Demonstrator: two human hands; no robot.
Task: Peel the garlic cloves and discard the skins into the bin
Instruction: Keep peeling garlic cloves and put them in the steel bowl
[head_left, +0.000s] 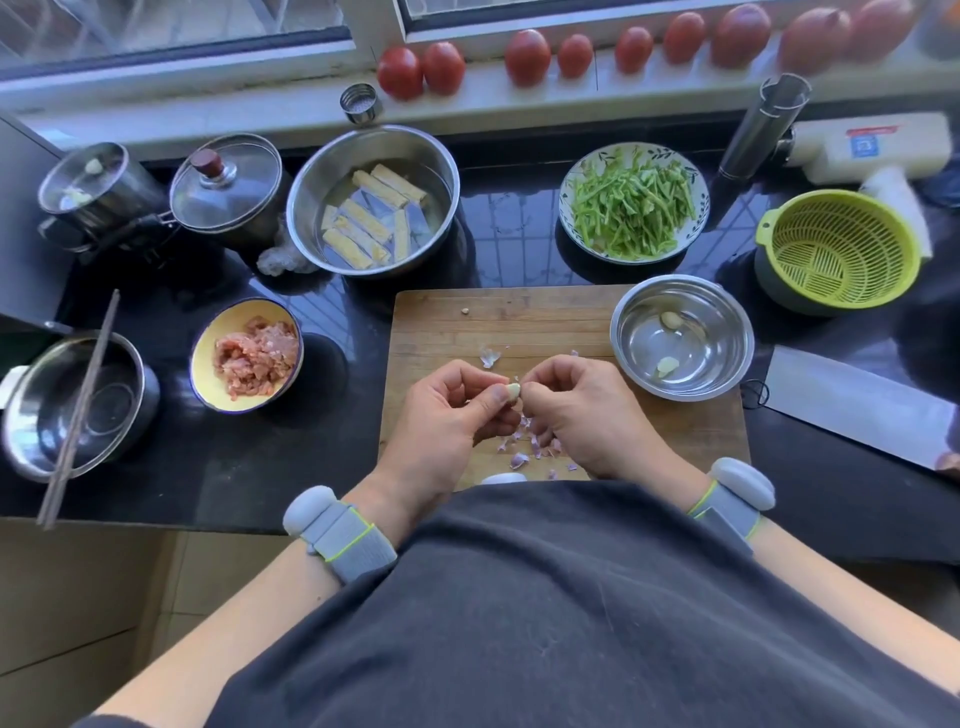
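two hands meet over the near half of the wooden cutting board (519, 322). my left hand (457, 415) pinches a pale garlic clove (513, 391) between thumb and curled fingers, and my right hand (576, 410) has its fingertips curled in against the clove's right end, gripping it there. small purple skins (519, 447) lie scattered on the board under and just near of my hands, and one bigger scrap (489, 357) sits just beyond my left hand. two peeled cloves (667, 343) rest in the steel bowl (727, 343) at the board's right side. right of that lies a cleaver (852, 405) on the dark counter. left of the board sits a yellow bowl of minced meat (254, 358); far behind are a plate of green strips (631, 205) and a row of tomatoes (527, 54) on the sill.
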